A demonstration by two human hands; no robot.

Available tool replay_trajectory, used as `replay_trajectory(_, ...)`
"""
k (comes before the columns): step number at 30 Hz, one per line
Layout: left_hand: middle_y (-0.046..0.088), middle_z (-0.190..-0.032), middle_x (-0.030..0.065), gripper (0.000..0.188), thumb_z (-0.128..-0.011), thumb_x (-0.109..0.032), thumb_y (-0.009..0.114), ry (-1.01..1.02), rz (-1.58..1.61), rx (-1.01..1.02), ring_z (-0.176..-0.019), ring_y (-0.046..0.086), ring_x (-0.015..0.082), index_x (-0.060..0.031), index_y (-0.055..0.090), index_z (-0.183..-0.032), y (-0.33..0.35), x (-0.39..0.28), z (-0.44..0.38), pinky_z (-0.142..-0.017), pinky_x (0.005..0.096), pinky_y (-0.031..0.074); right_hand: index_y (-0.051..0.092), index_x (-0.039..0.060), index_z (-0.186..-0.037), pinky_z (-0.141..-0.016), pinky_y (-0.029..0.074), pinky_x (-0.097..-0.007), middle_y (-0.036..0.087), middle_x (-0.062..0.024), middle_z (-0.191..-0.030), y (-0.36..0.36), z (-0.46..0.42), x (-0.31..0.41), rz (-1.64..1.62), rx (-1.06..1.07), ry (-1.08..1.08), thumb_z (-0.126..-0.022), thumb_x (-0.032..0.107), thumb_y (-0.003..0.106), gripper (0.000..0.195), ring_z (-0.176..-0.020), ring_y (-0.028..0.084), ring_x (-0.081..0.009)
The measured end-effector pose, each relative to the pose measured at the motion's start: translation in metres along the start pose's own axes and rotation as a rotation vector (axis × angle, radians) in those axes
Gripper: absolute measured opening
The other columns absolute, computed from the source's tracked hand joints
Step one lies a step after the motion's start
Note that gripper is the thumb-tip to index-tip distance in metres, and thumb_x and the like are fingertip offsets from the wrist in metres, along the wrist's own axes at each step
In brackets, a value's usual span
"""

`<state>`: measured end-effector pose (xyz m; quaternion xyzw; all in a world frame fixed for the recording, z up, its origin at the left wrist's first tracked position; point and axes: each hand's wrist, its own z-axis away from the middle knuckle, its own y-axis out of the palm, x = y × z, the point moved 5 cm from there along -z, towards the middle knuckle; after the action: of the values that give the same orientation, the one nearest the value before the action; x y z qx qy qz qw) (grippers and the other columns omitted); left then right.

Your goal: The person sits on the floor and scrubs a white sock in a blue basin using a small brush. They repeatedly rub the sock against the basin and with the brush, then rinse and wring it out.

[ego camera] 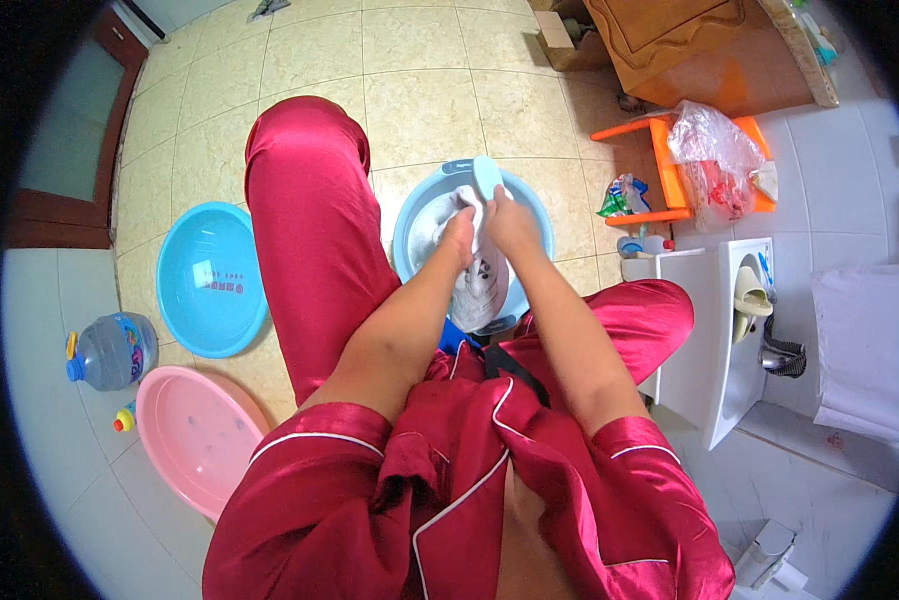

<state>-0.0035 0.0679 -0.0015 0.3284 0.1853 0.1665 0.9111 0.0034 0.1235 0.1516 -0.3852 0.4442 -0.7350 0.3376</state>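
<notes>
A light blue basin (400,244) stands on the floor between my knees. In it is what looks like a white shoe (482,283) with dark marks, its rounded end tilted toward me. My left hand (460,235) grips the shoe near its far end. Beside it, my right hand (512,225) is closed around a pale blue brush (487,177), whose rounded end points away from me. The brush's bristles are hidden. White suds (424,231) show along the basin's left inner side.
Left lie a bright blue basin (208,281), a pink basin (198,442) and a large plastic bottle (119,351). Right are an orange stool (667,169) bearing plastic bags (719,165), a colourful packet (625,196), and a white sink (731,390) with pale green slippers (751,292).
</notes>
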Motion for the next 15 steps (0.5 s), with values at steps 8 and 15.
replay_trajectory(8, 0.063, -0.102, 0.0067, 0.047, -0.092, -0.043, 0.032, 0.074, 0.202, -0.086, -0.091, 0.059, 0.0225, -0.0083, 0.058, -0.109, -0.011, -0.020, 0.004, -0.081, 0.0354, 0.046, 0.048, 0.0068, -0.125, -0.072, 0.045, -0.0512, 0.061, -0.0284, -0.084, 0.027, 0.078, -0.021, -0.158, 0.039, -0.211, -0.089, 0.027, 0.043, 0.042, -0.078, 0.059, -0.0442)
replay_trajectory(15, 0.034, -0.141, 0.0110, 0.088, -0.082, -0.073, 0.021, 0.276, -0.412, -0.029, -0.129, 0.030, 0.0239, -0.0040, 0.039, -0.134, 0.006, -0.014, -0.001, -0.104, 0.0403, 0.025, 0.045, 0.0094, -0.123, -0.071, 0.046, -0.0517, 0.062, -0.0254, -0.086, -0.007, 0.020, 0.006, 0.049, 0.001, -0.010, -0.090, 0.026, 0.041, 0.038, -0.079, 0.059, -0.0438)
